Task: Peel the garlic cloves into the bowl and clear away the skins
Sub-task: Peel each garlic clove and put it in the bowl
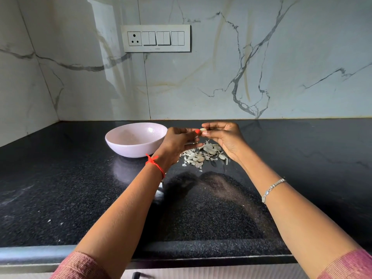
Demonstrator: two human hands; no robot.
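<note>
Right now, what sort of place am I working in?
Most likely a home kitchen: a black speckled countertop against a marble-look wall, a switch and socket panel, and garlic skins beside a bowl.

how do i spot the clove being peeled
Right of the pale bowl on the black counter lies a heap of skins. Above it the left hand and right hand meet. The clove is the only pale piece pinched in fingertips, off the counter.
</note>
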